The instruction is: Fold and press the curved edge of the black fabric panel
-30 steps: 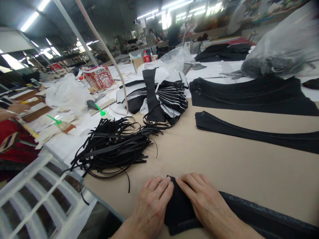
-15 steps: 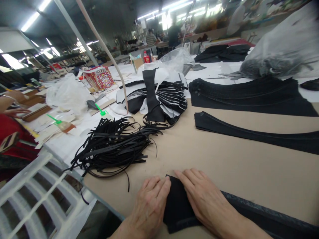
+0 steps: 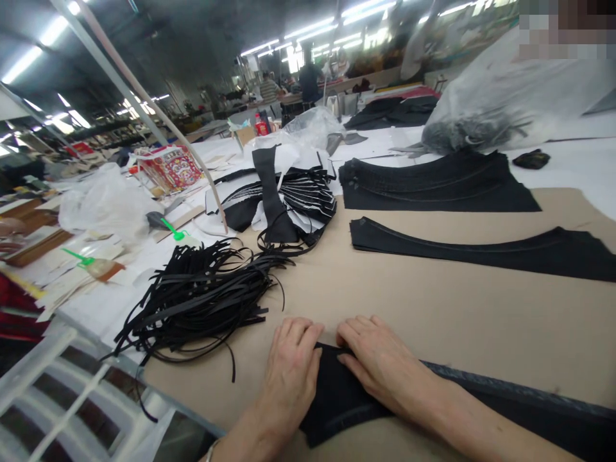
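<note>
A long black fabric piece [image 3: 346, 399] lies along the near edge of the brown-covered table, its left end between my hands and a shiny strip running along its far edge to the right. My left hand [image 3: 292, 362] is closed at the upper left corner of this end, thumb against the fabric and fingers bent over the edge. Across from it, my right hand [image 3: 378, 353] grips the far edge, with fingers curled beyond it and the thumb on top. Both fingertips are partly hidden.
A heap of black strips [image 3: 202, 301] lies left of my hands. Beyond are fanned black pieces [image 3: 308, 199], a curved black piece [image 3: 457, 247] and a wider stack [image 3: 433, 183]. Glue bottles [image 3: 99, 266] stand left. A white slatted rack [image 3: 62, 398] sits beside the table. Another person's hand [image 3: 12, 231] is far left.
My right hand's fingers have gone from lying flat to curling over the fabric's far edge, thumb now apart. My left hand has shifted slightly upward along its corner. The view has turned right.
</note>
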Demonstrator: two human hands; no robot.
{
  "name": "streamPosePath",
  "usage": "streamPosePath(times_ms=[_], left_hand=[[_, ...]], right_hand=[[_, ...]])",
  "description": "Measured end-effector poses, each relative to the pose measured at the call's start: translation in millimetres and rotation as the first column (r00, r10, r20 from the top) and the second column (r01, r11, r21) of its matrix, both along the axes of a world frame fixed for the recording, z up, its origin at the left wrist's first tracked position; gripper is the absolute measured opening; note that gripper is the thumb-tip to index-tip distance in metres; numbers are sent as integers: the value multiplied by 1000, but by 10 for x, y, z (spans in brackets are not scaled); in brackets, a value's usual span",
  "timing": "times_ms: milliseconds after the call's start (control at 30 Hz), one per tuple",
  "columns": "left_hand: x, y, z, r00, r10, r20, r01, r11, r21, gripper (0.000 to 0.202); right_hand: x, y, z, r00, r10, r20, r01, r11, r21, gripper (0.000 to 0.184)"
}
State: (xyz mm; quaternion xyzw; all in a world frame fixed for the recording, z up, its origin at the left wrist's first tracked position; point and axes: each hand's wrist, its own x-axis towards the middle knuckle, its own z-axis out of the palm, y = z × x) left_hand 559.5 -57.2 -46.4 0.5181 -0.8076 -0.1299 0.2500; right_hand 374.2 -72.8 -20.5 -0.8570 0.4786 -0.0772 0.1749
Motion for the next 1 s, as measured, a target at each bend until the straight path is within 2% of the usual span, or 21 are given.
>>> streamPosePath(times_ms=[100, 267, 600, 800, 1000], left_hand=[[-72, -54, 70, 995, -99, -25, 102, 985, 136, 32], [-110, -100, 121, 984, -179, 20, 171, 966, 193, 34], [-67, -93, 65, 969, -249, 4, 244, 955, 167, 39], [-51, -74, 32, 969, -245, 32, 239, 962, 129, 40], [-10, -18, -65, 957, -273, 95, 278, 960, -39, 34]], right_hand=[[-33, -1, -40, 999, 0, 44, 0, 1000, 3, 11], [-113, 48, -116, 994, 21, 111, -19, 1000, -18, 12], [-196, 57, -120, 979, 46, 196, -37, 998, -48, 9], [-219, 82, -182, 979, 99, 176, -78, 989, -125, 18], [-267, 122, -241, 981, 154, 122, -125, 969, -215, 23]])
